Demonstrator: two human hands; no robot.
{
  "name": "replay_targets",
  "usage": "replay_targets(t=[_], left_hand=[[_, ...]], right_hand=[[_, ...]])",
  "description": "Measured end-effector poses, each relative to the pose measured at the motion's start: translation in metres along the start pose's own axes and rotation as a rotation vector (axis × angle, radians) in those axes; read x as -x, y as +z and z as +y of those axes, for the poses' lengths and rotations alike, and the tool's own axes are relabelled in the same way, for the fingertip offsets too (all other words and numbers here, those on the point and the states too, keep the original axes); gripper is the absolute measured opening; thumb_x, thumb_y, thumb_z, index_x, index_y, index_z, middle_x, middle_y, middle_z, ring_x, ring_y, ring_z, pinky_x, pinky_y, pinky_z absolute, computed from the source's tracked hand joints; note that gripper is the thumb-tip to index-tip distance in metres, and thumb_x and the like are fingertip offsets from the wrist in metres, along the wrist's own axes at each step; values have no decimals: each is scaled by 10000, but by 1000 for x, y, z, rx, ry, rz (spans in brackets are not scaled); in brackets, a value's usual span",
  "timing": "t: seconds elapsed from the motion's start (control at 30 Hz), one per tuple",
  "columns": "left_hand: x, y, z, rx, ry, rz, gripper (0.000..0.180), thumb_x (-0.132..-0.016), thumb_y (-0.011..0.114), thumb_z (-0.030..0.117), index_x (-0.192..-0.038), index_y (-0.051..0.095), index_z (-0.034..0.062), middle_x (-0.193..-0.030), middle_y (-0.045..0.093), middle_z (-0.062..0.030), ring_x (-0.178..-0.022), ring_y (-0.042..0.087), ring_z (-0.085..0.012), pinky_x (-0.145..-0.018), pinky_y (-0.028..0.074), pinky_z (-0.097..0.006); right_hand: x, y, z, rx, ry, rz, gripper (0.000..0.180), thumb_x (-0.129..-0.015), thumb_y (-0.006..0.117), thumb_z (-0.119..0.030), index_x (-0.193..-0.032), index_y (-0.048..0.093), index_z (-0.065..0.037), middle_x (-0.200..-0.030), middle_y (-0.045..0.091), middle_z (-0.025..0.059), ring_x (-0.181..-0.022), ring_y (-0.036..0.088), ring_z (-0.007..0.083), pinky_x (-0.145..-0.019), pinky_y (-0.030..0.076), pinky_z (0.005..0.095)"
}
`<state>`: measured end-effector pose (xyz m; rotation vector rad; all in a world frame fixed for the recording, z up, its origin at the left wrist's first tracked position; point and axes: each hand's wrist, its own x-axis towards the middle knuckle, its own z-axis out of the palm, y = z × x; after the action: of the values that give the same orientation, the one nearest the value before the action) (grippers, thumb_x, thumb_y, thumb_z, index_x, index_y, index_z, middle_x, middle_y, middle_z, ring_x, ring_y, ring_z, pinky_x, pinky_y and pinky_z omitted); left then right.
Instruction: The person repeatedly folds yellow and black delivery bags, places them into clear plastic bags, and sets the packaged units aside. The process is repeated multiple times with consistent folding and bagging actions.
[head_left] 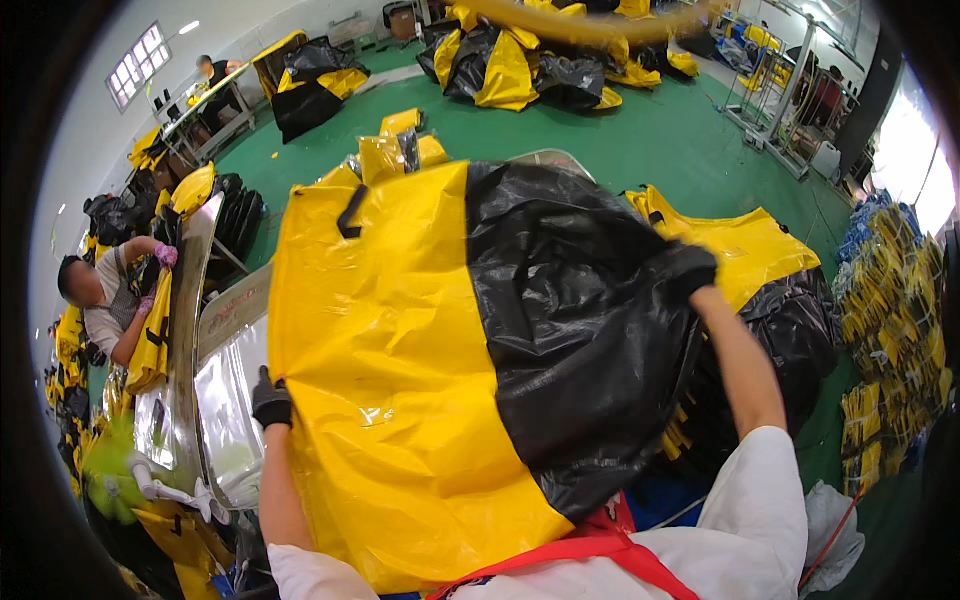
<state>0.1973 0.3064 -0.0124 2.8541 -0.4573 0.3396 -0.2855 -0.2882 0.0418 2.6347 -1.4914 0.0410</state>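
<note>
Yellow-and-black sheet spread between two gloved hands.
Head view: it lies before the wearer, partly hiding the bench. The left hand's fingers look curled at the yellow edge, one digit raised; the right hand's, blurred, seem closed on the black side. Gripping opposite sides likely spreads the limp, creased material.

The left hand, dark-gloved, is curled with one digit pointing upward; its bare forearm runs nearly straight down below it to a white sleeve. The right hand — also dark-gloved, slightly blurred — is well apart, higher and farther forward than the left hand, its fingers closed. Its forearm slants down and outward from the wrist.
</note>
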Motion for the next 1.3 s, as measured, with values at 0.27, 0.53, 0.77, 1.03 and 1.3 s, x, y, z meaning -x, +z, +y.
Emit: replay_targets(t=[0.27, 0.53, 0.77, 1.03, 1.3], left_hand=[[11, 21, -2, 38, -42, -141, 512, -831, 565, 346, -1235, 486, 42, -932, 617, -260, -858, 595, -418, -734, 477, -472], [66, -9, 113, 381, 523, 104, 734, -743, 657, 233, -1369, 314, 58, -1396, 319, -194, -1304, 241, -386, -1095, 162, -451], [146, -12, 280, 198, 1295, -645, 772, -820, 488, 567, -1408, 254, 125, -1439, 248, -185, -1336, 217, -358, -1093, 79, -510], [97, 37, 303, 170, 1237, -344, 776, -802, 480, 582, -1406, 266, 146, -1441, 254, -172, -1339, 204, -348, -1085, 136, -475], [61, 24, 148, 64, 1088, -478, 707, -830, 501, 492, -1379, 306, 91, -1418, 289, -194, -1327, 226, -361, -1075, 195, -438]], right_hand=[[53, -57, -24, -379, -527, 539, 491, -786, 566, -184, -1256, 494, -62, -1193, 531, 215, -1141, 472, 364, -983, 359, 414], [-17, -114, -139, -226, -708, 783, 679, -672, 709, -463, -1194, 536, -64, -1215, 501, 219, -980, 534, 383, -860, 426, 428], [-148, -126, -246, -373, -523, 146, 531, -698, 668, -398, -1091, 574, -53, -1058, 588, 217, -995, 550, 381, -837, 461, 409], [158, -102, -119, -299, -901, -318, 333, -846, 521, -174, -1178, 544, -166, -980, 584, 184, -921, 563, 298, -841, 447, 386], [207, -25, -75, -205, -885, -380, 462, -811, 553, -207, -1251, 490, -333, -1228, 491, 147, -1154, 447, 352, -980, 335, 474]])
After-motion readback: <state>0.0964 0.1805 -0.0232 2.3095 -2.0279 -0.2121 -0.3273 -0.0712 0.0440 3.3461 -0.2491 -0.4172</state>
